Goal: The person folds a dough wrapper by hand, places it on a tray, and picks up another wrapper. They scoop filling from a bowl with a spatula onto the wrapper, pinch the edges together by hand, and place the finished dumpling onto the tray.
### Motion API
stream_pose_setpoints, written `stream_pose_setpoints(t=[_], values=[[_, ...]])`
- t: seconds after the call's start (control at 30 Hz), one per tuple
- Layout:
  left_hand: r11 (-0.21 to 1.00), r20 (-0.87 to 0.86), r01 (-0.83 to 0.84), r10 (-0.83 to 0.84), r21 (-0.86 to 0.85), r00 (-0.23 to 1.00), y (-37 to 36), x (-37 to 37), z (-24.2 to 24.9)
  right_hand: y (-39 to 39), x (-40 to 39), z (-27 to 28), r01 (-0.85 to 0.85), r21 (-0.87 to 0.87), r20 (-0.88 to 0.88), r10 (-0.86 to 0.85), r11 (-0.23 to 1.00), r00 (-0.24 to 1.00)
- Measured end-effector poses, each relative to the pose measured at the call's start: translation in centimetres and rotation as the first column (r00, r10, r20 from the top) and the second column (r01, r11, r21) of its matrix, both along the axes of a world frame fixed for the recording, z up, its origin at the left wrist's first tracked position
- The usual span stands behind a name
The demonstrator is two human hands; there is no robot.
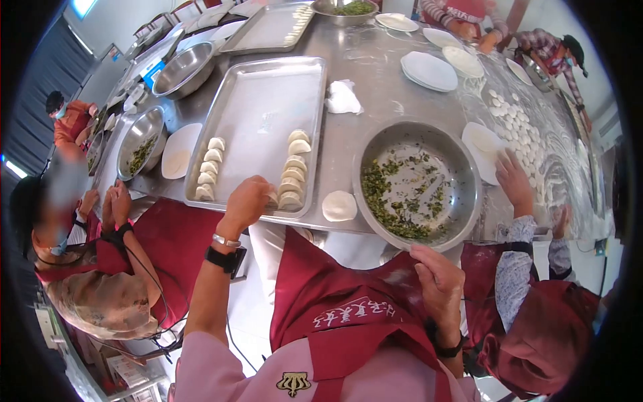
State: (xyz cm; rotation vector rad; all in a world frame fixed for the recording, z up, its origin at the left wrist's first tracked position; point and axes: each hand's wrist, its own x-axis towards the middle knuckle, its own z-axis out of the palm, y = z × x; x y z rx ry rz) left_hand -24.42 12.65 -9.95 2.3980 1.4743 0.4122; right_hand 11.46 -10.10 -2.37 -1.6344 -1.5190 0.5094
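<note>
My left hand [248,201] is over the near edge of a metal tray [261,100], its fingers closed on a pale dumpling [272,196] that is partly hidden by them. Right beside it, a column of folded dumplings [293,172] runs up the tray's right side. Another column of dumplings [210,164] lines the left side. My right hand [439,273] is just below the near rim of a steel bowl [469,221] with chopped green filling [402,191]. Its fingers are curled together; whatever they may hold is hidden. Between tray and bowl lies a round dough wrapper [339,206].
A crumpled white cloth or paper [343,97] lies right of the tray. White plates [429,71] and floured dough pieces [519,127] are farther right. A co-worker's hand [514,177] reaches over a plate of wrappers [479,144]. At left, another person's hands [117,204] are near a second bowl [151,127].
</note>
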Motion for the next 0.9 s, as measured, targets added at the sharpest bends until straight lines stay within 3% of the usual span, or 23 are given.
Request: stream_pose_setpoints(t=[0.1,0.2,0.23,0.33,0.43,0.5,0.57,0.67,0.9], values=[[0.964,0.126,-0.088,0.058,0.249,0.990,-1.9,2.3,2.7,0.1,0.3,-0.1,0.016,0.015,-0.024,-0.016,1.000,1.000],[0.988,0.450,-0.109,0.049,0.110,0.892,-4.5,7.3,5.6,0.3,0.6,-0.9,0.016,0.015,-0.001,-0.016,1.000,1.000],[0.988,0.453,-0.051,-0.022,0.147,0.891,-5.2,9.0,5.6,0.4,0.9,-1.1,0.019,0.010,0.023,-0.019,1.000,1.000],[0.988,0.296,0.144,-0.155,0.058,0.942,-6.6,13.1,3.0,0.9,1.5,-0.7,0.034,-0.068,-0.078,-0.039,0.997,0.996],[0.980,-0.056,0.174,-0.169,0.099,0.984,-6.3,15.6,-0.6,2.4,3.8,-0.4,0.060,0.041,0.129,-0.065,0.997,0.990],[0.977,-0.082,0.174,-0.165,0.123,0.983,-5.5,16.4,-1.7,3.7,5.8,-0.4,0.065,0.104,0.225,-0.087,0.992,0.970],[0.978,-0.095,0.148,-0.136,0.144,0.986,-4.9,16.7,-1.5,4.5,7.1,0.2,0.086,0.104,0.196,-0.105,0.991,0.975],[0.984,-0.312,0.169,-0.143,0.059,0.939,-4.1,16.7,0.0,5.0,7.4,0.1,0.094,0.100,0.155,-0.109,0.991,0.982],[0.989,-0.188,0.126,-0.111,0.071,0.976,-4.2,16.4,-0.1,3.9,4.7,-1.0,0.053,0.033,-0.020,-0.052,0.998,0.998]])
